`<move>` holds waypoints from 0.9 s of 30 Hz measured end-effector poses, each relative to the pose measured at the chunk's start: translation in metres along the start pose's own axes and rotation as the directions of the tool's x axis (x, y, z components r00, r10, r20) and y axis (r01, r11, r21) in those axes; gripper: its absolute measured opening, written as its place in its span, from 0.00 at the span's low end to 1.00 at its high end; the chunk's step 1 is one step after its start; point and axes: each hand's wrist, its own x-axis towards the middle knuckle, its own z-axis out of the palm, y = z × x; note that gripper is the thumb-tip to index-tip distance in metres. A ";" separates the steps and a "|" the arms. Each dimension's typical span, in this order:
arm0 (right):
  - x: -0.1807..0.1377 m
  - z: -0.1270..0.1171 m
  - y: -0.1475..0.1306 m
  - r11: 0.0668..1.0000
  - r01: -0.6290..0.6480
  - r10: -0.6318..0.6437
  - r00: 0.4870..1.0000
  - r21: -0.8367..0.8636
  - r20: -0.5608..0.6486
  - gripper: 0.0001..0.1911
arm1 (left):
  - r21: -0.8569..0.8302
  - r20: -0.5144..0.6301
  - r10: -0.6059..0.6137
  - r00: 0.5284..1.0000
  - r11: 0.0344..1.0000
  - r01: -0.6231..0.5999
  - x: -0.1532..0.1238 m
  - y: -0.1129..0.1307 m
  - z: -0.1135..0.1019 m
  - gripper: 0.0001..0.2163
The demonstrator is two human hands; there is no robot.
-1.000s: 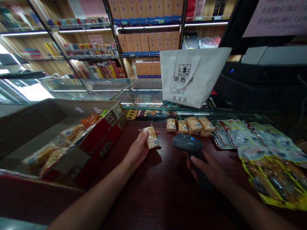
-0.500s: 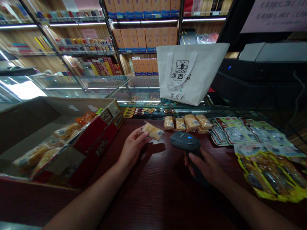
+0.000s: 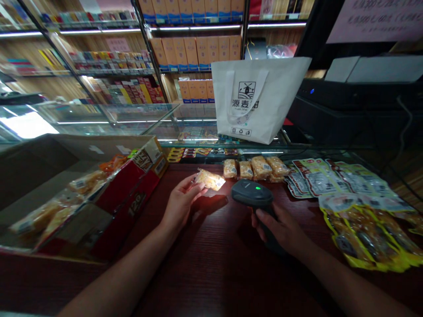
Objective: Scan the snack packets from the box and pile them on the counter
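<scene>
Pinched in my left hand (image 3: 184,197) is a small clear-wrapped pastry (image 3: 210,179), held just above the dark wooden counter (image 3: 205,264) and brightly lit. My right hand (image 3: 280,224) grips a black barcode scanner (image 3: 253,193) by its handle; a green light glows on its top. The scanner's head faces the wrapped pastry, with a small gap between them. Behind the scanner, several similar wrapped pastries (image 3: 261,167) stand in a row.
A cardboard box (image 3: 128,193) with wrapped snacks is at the left. White paper bag (image 3: 264,97) stands at the back. To the right lie flat food packets (image 3: 317,176) and yellow-edged vacuum packs (image 3: 370,237). Beyond is a glass display case (image 3: 194,125).
The scanner's light has turned from blue to green, and its beam now lights up the wrapped pastry. Both hands hold nearly the same pose; the view has shifted slightly.
</scene>
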 end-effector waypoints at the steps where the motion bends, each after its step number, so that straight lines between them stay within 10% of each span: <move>1: 0.000 0.000 0.000 1.000 0.000 0.000 1.000 0.012 0.000 0.21 | 0.002 -0.005 0.000 1.000 1.000 0.000 0.001 -0.001 0.000 0.23; 10: 0.006 0.002 0.005 0.986 -0.017 0.011 0.999 0.163 0.036 0.21 | 0.068 0.013 0.128 0.992 0.989 -0.128 0.018 -0.013 0.005 0.24; 20: 0.012 0.002 0.005 0.947 0.017 -0.036 0.998 0.322 0.054 0.23 | 0.378 0.309 -0.252 0.917 0.918 0.125 0.109 0.000 0.096 0.12; 27: 0.014 0.003 0.008 0.938 0.012 -0.024 0.999 0.346 0.030 0.26 | 0.545 0.268 -0.222 0.937 0.838 0.043 0.137 -0.014 0.122 0.14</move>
